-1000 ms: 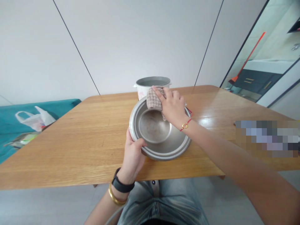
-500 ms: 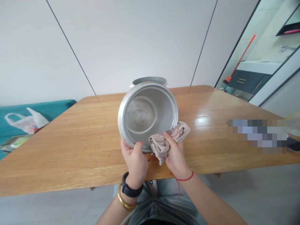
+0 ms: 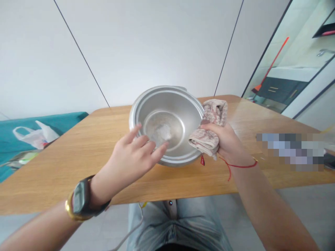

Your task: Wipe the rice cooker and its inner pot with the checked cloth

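Note:
A round silver metal inner pot [image 3: 170, 99] is at the middle of the wooden table, its mouth tilted toward me. Pale worn marks show on its inside bottom. My left hand [image 3: 131, 155] is over the pot's near-left rim with index and little fingers stretched out and the middle ones bent. Nothing is in it, and I cannot tell whether it touches the rim. My right hand [image 3: 229, 137] grips a folded brown-and-beige patterned towel [image 3: 216, 111] against or just beside the pot's right rim. A small red tag [image 3: 202, 160] shows below the towel.
The wooden table [image 3: 104, 139] reaches up to a white panelled wall [image 3: 157, 45]. At left, a white plastic bag [image 3: 35, 137] lies on a teal seat [image 3: 10, 127]. A blurred-out patch covers the table's right side. A pale cable [image 3: 133, 228] hangs near my legs.
My left hand has let go of the pot's near rim and moved up and left, fingers extended. My right hand has carried the towel right and upward. The pot has turned and tipped back.

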Tool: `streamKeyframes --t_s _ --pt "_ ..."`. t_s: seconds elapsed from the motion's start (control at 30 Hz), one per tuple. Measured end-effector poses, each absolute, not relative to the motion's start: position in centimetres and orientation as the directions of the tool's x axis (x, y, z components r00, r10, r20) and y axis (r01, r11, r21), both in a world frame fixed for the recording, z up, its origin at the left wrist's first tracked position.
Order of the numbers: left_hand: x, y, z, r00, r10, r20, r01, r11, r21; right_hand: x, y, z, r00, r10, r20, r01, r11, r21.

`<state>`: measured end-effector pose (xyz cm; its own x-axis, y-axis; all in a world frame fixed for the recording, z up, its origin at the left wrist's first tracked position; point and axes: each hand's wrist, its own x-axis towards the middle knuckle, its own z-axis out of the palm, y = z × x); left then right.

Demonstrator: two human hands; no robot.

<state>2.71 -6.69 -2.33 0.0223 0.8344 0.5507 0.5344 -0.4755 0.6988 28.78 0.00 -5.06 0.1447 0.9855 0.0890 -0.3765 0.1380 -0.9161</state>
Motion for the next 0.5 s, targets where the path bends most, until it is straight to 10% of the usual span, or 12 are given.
streamKeyframes --t_s 0.13,0.23,0.37,0.5 --pt "4.5 -5.4 -3.1 0.394 0.722 0.569 0.633 -0.662 0.402 27.7 -1.6 -4.1 0.132 0.99 0.056 -0.442 0.11 -0.89" --pt "5.5 -4.6 -4.6 0.308 0.685 0.66 0.69 -0.639 0.341 26.7 -2.8 -4.5 0.22 0.962 0.162 -0.399 0.241 -0.885" --pt "6.1 -4.3 -4.6 -0.07 0.695 0.715 0.671 -0.497 0.549 26.6 -2.9 -5.8 0.388 0.785 0.482 -0.024 0.532 -0.847" --pt "6.8 -4.0 -3.9 -0.158 0.755 0.636 0.477 -0.506 0.719 26.1 -3.1 -5.2 -0.071 0.644 0.762 0.469 0.696 -0.544"
